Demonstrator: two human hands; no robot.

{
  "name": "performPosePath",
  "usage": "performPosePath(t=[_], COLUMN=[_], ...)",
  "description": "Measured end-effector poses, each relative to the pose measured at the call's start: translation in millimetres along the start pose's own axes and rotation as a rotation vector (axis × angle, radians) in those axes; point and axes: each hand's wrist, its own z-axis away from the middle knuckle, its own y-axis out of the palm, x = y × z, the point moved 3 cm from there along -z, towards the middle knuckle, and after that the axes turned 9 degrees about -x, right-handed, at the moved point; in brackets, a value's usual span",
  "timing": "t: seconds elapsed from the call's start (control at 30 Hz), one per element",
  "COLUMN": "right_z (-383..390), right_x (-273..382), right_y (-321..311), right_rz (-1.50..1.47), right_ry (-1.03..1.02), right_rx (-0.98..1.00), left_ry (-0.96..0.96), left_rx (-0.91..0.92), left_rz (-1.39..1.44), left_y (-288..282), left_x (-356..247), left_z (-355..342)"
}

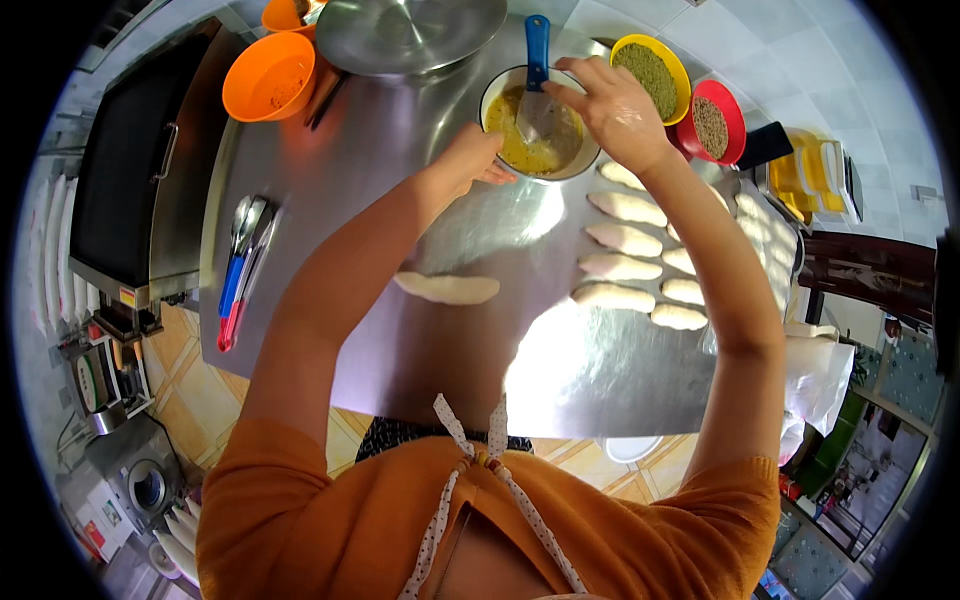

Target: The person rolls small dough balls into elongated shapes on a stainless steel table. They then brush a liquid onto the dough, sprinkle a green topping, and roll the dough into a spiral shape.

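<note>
You've got orange short-sleeved top, white dark-dotted fabric ties, blue-handled spatula, white round bowl, red round bowl.

Your head camera, the left of two wide fisheyes, looks steeply down past your shirt onto the table. The shirt fills the near, lower part; your left hand and right hand lie farther off, toward the top. The oven and wall bend near the rim.

Right forearm partly hides dough pieces, perhaps several; top edge crops steel pan.
</note>
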Motion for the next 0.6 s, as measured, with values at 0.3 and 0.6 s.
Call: performPosePath(t=[0.3, 0.6], right_z=[11, 59], right_x=[78, 127], right_y=[-31, -110], right_rz=[-0.049, 0.058], right_ry=[-0.484, -0.47], right_rx=[0.258, 0.439], left_ry=[-0.035, -0.107], left_rx=[0.146, 0.163], left_rz=[-0.219, -0.125], left_y=[-38, -34], left_x=[36, 102], left_z=[122, 192])
